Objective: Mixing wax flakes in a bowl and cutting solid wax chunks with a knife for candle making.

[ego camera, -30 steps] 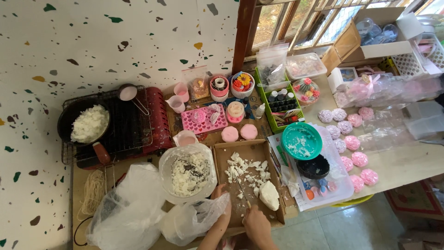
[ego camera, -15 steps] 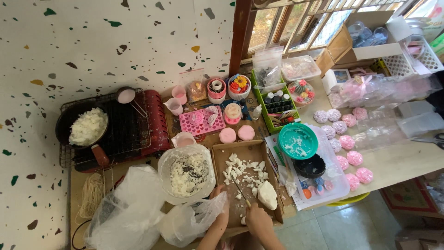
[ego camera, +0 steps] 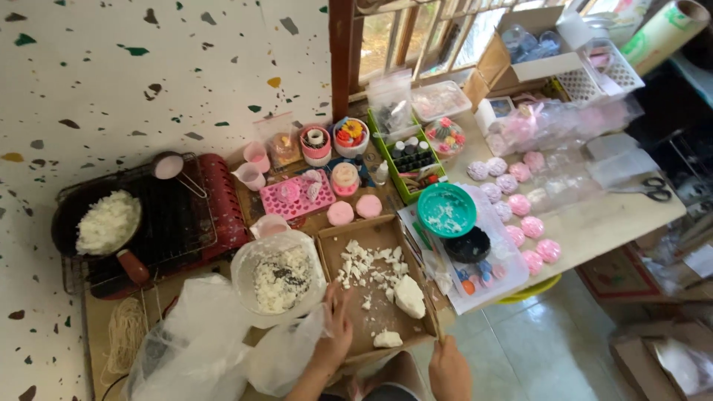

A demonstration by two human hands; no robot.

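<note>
- left hand (ego camera: 336, 334) open, fingers resting on cardboard tray (ego camera: 336, 239) edge, steadying it beside white soap chunks (ego camera: 371, 266).
- right hand (ego camera: 448, 365) closed around thin stick (ego camera: 435, 325) at tray's near corner.
- plastic bowl of shavings (ego camera: 278, 276) just left, within reach.

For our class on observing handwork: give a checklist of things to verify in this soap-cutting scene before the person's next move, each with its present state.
1. Left hand rests on the cardboard tray: ok.
2. Right hand grips a thin tool at the tray's edge; blade type: cannot tell.
3. White chunks lie inside the tray: ok.
4. Clear bowl of white bits sits beside the tray: ok.
5. Large white block apart from both hands: ok.
</note>
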